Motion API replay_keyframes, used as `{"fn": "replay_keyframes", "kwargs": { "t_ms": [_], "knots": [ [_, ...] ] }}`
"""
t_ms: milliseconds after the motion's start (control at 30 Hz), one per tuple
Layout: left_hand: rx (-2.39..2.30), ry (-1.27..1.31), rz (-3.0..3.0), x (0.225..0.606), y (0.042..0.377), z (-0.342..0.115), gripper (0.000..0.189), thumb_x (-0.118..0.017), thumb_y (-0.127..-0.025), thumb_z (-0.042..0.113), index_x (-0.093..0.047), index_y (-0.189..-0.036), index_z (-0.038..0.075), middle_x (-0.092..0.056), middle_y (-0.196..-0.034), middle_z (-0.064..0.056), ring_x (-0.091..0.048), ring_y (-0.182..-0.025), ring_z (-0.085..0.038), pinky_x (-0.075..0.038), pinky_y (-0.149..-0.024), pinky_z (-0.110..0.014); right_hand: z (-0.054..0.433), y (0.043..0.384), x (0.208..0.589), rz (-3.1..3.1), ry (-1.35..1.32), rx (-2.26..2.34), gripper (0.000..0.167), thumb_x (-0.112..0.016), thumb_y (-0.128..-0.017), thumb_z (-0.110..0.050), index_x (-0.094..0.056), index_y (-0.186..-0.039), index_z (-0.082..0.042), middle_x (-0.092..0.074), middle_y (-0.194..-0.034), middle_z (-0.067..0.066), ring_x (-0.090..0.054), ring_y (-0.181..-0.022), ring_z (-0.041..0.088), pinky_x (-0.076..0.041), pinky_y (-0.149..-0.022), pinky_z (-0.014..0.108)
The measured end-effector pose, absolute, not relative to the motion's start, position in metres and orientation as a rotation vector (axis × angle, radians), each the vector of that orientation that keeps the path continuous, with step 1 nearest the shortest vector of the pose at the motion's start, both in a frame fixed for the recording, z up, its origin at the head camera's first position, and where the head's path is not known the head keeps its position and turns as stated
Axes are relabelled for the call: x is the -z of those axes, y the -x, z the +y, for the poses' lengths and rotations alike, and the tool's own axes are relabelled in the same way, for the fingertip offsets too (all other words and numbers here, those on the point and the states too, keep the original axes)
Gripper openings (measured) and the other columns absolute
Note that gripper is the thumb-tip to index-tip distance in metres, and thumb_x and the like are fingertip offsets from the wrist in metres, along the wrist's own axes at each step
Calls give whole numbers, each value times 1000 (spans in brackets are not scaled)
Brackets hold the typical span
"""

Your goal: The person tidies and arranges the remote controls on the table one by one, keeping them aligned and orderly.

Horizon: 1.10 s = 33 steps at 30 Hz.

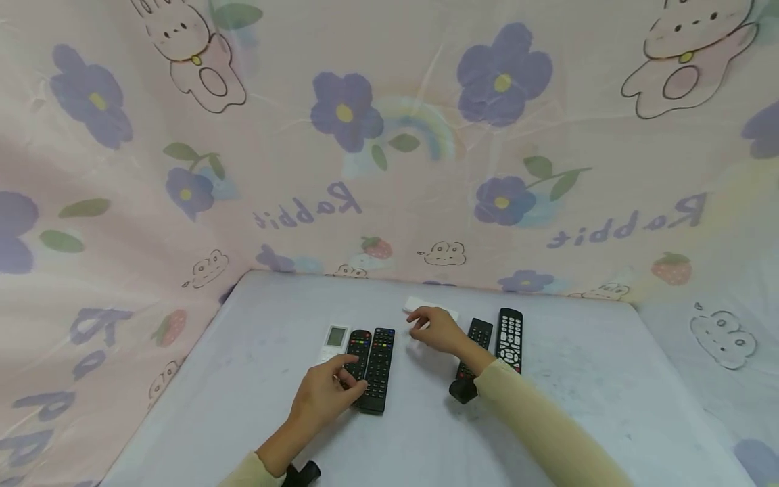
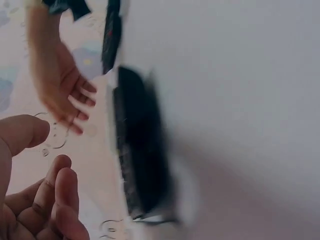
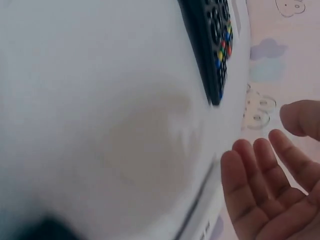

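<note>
My left hand (image 1: 322, 396) hovers over the near end of a black remote control (image 1: 359, 346) with a rounded top, fingers loosely bent and holding nothing. Against that remote's right side lies a longer black remote (image 1: 380, 368). A white remote (image 1: 336, 336) with a small grey display sits at its left, partly behind the hand. Farther back, my right hand (image 1: 437, 329) is above the table with relaxed, bare fingers. Close by its fingers is a flat white object (image 1: 421, 304), partly covered by the hand; the right wrist view shows its edge (image 3: 202, 212) beside the fingertips.
Right of my right hand lie a black remote (image 1: 480, 331), partly under the forearm, and a black remote with white buttons (image 1: 510, 335). The white-covered table (image 1: 584, 392) meets a patterned cloth wall (image 1: 414, 203) at the back and sides. Black camera mounts (image 1: 464, 390) sit on both wrists.
</note>
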<state>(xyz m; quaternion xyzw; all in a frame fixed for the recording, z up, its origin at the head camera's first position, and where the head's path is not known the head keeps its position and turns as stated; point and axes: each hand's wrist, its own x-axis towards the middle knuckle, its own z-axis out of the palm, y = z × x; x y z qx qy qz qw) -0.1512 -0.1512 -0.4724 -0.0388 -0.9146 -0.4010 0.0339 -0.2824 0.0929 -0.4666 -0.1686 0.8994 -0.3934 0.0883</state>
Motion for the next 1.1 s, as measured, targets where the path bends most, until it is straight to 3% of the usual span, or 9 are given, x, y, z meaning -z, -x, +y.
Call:
{"fn": "replay_keyframes", "kwargs": {
  "t_ms": [267,567,767,1100],
  "knots": [
    [1232,267,-2739,448,190,-148,45,-78,-79,27,-65,-121,18,-66,-79,13,-55,-59,-2,-45,-51,-20,125,284,459,2807,498,1127,24,-71,-84,-13,-69,-106,-5,-68,-92,6,-63,-83,19,-53,-74,34],
    [1472,503,-2788,433,243,-139,50,-76,-82,26,-59,-129,20,-68,-108,-7,-65,-83,-10,-55,-72,-25,148,286,453,2828,438,1129,28,-71,-83,-14,-67,-109,-4,-68,-100,12,-65,-88,24,-54,-75,36],
    [1463,496,-2825,436,273,-132,50,-76,-83,29,-59,-129,24,-67,-116,-8,-64,-90,-14,-55,-70,-29,158,291,453,2862,372,1066,35,-73,-83,-19,-65,-114,-5,-66,-110,14,-65,-95,27,-54,-80,40],
    [1539,491,-2864,456,315,-112,53,-76,-83,29,-57,-131,18,-63,-124,-13,-63,-98,-19,-54,-76,-31,173,298,458,2861,324,1049,50,-74,-83,-26,-59,-125,-4,-62,-121,18,-60,-107,35,-52,-87,46]
  ]
}}
